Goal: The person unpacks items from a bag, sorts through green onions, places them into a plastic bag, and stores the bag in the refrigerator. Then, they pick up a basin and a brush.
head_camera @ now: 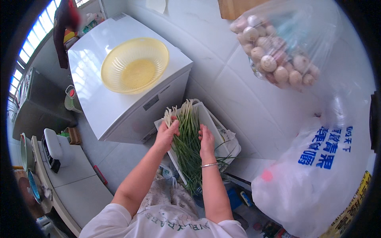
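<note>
A bunch of long green chives [187,142] with white stem ends lies across a white plastic bin [208,119] in front of me. My left hand [167,135] is closed around some of the stems near their white ends, at the bin's left side. On the other side of the bunch, my right hand [206,139] is raised with its fingers slightly curled and apart, close against the leaves. Nothing shows in its grasp. Green leaf tips hang down toward my lap, and the bin's inside is mostly hidden under them.
A yellow plastic colander [138,73] sits on a white appliance [89,98] beyond my left hand. Against the tiled wall hangs a clear bag of pale garlic-like bulbs [281,74]. A large white plastic bag [285,190] with blue writing bulges at my right. A counter [80,181] stands left.
</note>
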Action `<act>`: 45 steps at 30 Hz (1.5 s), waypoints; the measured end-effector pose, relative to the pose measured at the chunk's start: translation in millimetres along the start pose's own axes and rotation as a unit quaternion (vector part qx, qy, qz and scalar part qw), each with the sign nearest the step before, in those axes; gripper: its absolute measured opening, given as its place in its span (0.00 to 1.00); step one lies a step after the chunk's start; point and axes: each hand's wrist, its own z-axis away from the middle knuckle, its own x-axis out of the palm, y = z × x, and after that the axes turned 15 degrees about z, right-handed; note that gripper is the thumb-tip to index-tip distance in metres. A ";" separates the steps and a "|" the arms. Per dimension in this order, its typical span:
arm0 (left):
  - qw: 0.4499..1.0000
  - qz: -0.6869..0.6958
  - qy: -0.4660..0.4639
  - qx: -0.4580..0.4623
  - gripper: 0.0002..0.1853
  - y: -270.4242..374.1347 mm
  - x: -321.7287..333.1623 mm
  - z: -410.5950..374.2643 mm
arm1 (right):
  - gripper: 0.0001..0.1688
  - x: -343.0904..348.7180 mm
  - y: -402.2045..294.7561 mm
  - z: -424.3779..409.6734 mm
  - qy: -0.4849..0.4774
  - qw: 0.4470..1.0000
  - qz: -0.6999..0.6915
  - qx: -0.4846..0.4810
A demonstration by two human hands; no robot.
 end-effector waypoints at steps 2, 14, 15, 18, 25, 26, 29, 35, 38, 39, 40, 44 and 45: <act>0.999 -0.026 0.025 0.017 0.12 -1.4 -15.4 -20.5 | 0.25 -3.0 44.1 -27.0 0.017 0.998 0.052 0.030; 0.960 -0.218 0.145 -0.101 0.13 -43.7 -69.1 -96.0 | 0.28 23.3 87.3 -109.0 0.004 0.951 0.307 -0.021; 0.959 -0.216 0.150 -0.105 0.14 -49.2 -69.2 -91.8 | 0.29 23.7 93.9 -118.4 0.013 0.949 0.313 -0.021; 0.963 -0.181 0.150 -0.129 0.17 -58.6 -74.1 -81.2 | 0.32 27.7 98.3 -131.6 0.022 0.951 0.307 -0.032; 0.978 -0.044 0.070 -0.193 0.23 -87.0 -85.8 -99.9 | 0.38 44.1 73.7 -113.6 -0.142 0.957 0.252 0.027; 0.982 -0.052 0.048 -0.175 0.24 -91.4 -86.3 -101.8 | 0.42 51.1 106.5 -136.3 -0.196 0.937 0.273 0.096; 0.984 -0.067 -0.016 -0.164 0.23 -79.2 -76.6 -95.0 | 0.35 60.5 99.0 -112.0 -0.139 0.948 0.287 -0.008; 0.990 -0.063 -0.039 -0.119 0.29 -78.1 -70.0 -92.4 | 0.28 61.5 82.8 -90.0 -0.149 0.923 0.350 -0.062; 0.992 -0.095 -0.041 -0.066 0.28 -72.1 -67.5 -85.3 | 0.25 65.2 32.9 -55.1 -0.155 0.927 0.324 -0.108; 0.992 -0.106 -0.047 -0.053 0.27 -68.9 -61.6 -82.9 | 0.23 65.1 36.1 -50.5 -0.114 0.918 0.332 -0.183; 0.992 -0.113 -0.017 -0.049 0.23 -57.8 -41.7 -75.9 | 0.22 66.1 39.5 -47.9 -0.072 0.903 0.337 -0.257; 0.996 -0.082 0.012 0.026 0.16 -46.1 -17.7 -55.9 | 0.21 63.9 21.0 -15.6 0.022 0.882 0.335 -0.331; 0.996 -0.080 0.029 0.029 0.16 -40.1 -11.8 -50.4 | 0.22 61.5 16.9 -11.0 0.033 0.882 0.329 -0.335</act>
